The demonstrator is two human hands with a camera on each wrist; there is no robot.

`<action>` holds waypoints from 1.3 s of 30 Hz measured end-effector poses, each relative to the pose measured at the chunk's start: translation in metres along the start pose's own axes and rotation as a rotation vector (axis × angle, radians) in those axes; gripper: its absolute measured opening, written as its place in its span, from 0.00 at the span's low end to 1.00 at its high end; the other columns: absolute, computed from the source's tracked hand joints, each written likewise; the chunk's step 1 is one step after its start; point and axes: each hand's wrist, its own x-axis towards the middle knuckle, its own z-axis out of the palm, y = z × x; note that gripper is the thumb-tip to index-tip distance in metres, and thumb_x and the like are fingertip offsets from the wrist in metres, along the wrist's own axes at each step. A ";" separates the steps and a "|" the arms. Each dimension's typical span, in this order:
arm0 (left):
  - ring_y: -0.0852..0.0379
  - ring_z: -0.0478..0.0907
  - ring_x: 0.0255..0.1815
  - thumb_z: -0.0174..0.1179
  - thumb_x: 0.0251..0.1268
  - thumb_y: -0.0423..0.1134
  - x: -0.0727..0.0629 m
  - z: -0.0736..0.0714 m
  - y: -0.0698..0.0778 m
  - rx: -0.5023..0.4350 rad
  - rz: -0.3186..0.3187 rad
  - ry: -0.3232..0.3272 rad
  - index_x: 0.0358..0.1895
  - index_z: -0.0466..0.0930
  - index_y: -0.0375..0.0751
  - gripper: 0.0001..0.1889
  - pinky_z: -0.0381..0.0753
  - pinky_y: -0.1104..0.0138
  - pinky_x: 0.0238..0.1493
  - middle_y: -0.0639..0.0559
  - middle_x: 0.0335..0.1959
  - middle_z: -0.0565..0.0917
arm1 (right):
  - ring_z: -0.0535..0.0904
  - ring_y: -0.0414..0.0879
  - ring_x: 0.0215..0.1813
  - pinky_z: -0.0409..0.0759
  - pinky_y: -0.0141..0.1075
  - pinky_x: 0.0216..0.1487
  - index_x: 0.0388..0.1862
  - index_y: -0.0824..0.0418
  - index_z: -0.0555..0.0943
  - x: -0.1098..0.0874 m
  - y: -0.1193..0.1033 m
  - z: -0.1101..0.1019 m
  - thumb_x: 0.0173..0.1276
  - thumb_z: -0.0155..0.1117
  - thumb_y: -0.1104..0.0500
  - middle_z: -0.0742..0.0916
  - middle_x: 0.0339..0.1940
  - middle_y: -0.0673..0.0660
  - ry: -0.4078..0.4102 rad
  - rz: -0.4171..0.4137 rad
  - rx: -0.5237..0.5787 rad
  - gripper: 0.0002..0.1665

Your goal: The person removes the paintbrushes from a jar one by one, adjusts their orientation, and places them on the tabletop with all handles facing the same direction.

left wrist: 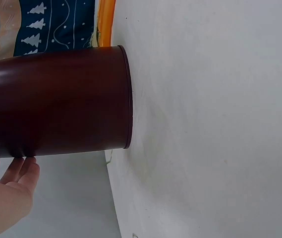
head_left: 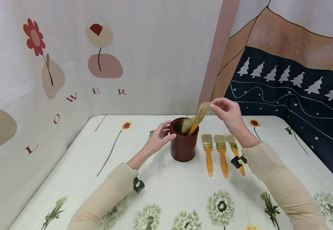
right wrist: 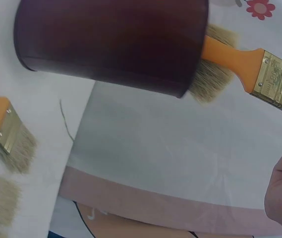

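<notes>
A dark red can stands upright on the table. My left hand holds it at its left side near the rim, the thumb toward the front and the fingers farther back. In the left wrist view, fingertips rest against the can's wall. Above the can, my right hand pinches the bristle end of a paintbrush. That brush leans to the right, bristles up, its orange handle running down into the can. Another brush's bristles show at the can's mouth. The lower handle ends are hidden inside.
Right of the can lie three paintbrushes with orange handles: one nearest, a middle one and one partly covered by the right wrist's camera. A flower-printed cloth covers the table. Printed curtains hang behind it.
</notes>
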 end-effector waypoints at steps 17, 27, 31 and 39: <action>0.44 0.64 0.58 0.57 0.60 0.37 -0.001 0.001 0.003 0.016 -0.003 0.001 0.64 0.57 0.36 0.30 0.63 0.57 0.57 0.37 0.57 0.66 | 0.64 0.43 0.21 0.63 0.25 0.17 0.33 0.64 0.79 0.014 -0.024 -0.018 0.59 0.60 0.67 0.75 0.19 0.55 0.147 -0.102 0.224 0.03; 0.51 0.66 0.56 0.58 0.58 0.44 0.007 0.000 -0.023 0.015 0.026 0.011 0.63 0.59 0.44 0.30 0.65 0.63 0.56 0.44 0.56 0.68 | 0.64 0.44 0.21 0.64 0.24 0.18 0.33 0.68 0.79 0.018 -0.034 -0.032 0.58 0.61 0.68 0.77 0.23 0.57 0.196 -0.146 0.294 0.04; 0.46 0.65 0.57 0.58 0.58 0.37 0.005 0.000 -0.013 0.000 0.010 0.003 0.64 0.58 0.39 0.30 0.64 0.59 0.57 0.39 0.56 0.67 | 0.64 0.44 0.22 0.63 0.24 0.18 0.34 0.68 0.79 0.017 -0.038 -0.038 0.58 0.61 0.67 0.79 0.26 0.57 0.213 -0.138 0.296 0.06; 0.52 0.67 0.56 0.59 0.57 0.43 0.011 -0.001 -0.033 0.014 0.026 0.024 0.63 0.60 0.47 0.30 0.66 0.64 0.56 0.45 0.56 0.69 | 0.64 0.44 0.21 0.64 0.24 0.18 0.34 0.68 0.79 0.015 -0.037 -0.050 0.57 0.62 0.66 0.78 0.23 0.56 0.247 -0.122 0.238 0.06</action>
